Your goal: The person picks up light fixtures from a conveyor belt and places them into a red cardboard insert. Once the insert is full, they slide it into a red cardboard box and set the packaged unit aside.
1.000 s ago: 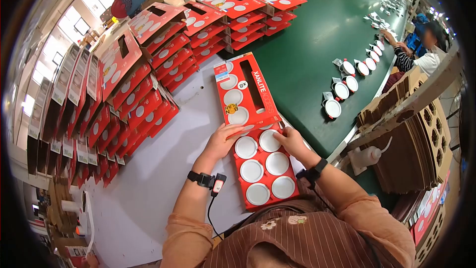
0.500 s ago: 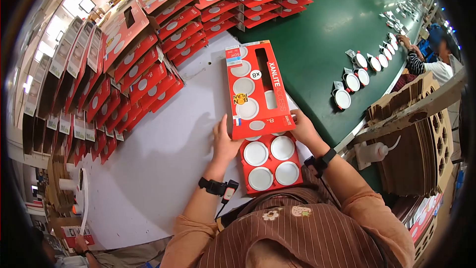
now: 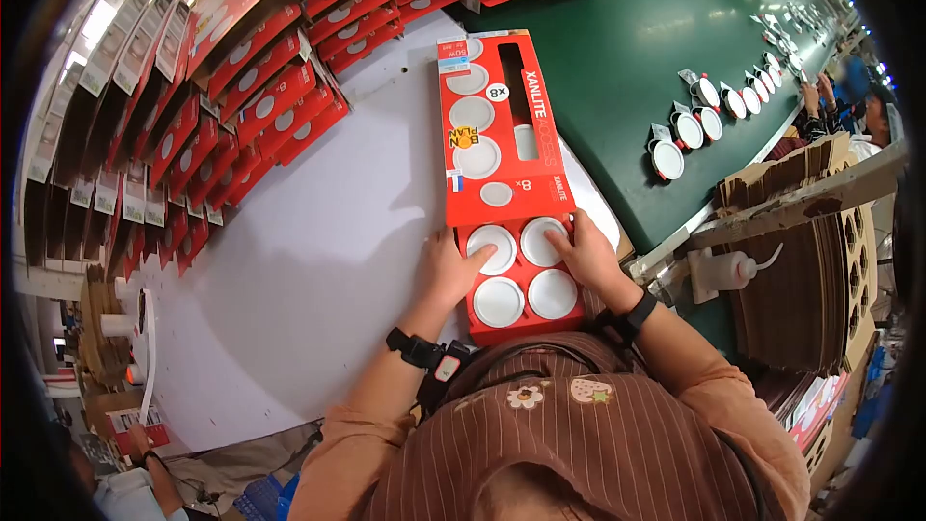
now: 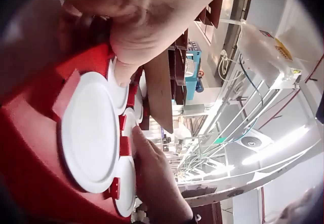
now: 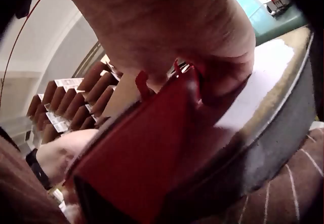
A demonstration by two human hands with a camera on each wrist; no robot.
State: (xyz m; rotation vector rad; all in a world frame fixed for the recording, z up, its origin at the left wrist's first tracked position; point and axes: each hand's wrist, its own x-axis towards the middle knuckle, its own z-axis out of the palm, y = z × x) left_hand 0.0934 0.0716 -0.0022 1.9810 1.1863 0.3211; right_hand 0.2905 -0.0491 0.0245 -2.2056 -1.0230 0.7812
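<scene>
A red tray [image 3: 526, 329] with white round downlights [image 3: 499, 302] lies in front of me, its far part inside a red printed box [image 3: 485, 150]. Along the tray's left side, my left hand [image 3: 452, 268] grips the edge, its thumb over a near downlight. From the right side my right hand [image 3: 590, 257] holds the tray too, with the thumb on the neighbouring downlight. Several downlights show between the box's near end and my apron. In the left wrist view, both thumbs rest on white discs [image 4: 91, 133]; in the right wrist view, fingers wrap the red side wall [image 5: 136, 153].
Stacks of red boxes [image 3: 275, 121] stand on the white table [image 3: 318, 260] at the left and back. Loose downlights [image 3: 667, 159] line the green table [image 3: 617, 96]. Brown cardboard inserts [image 3: 786, 299] and a white squeeze bottle [image 3: 725, 270] are at the right. Another person sits beyond.
The box came nearer over the tray, leaving fewer downlights uncovered. My hands have gone from the box's near end to the tray's sides, thumbs now on the downlights.
</scene>
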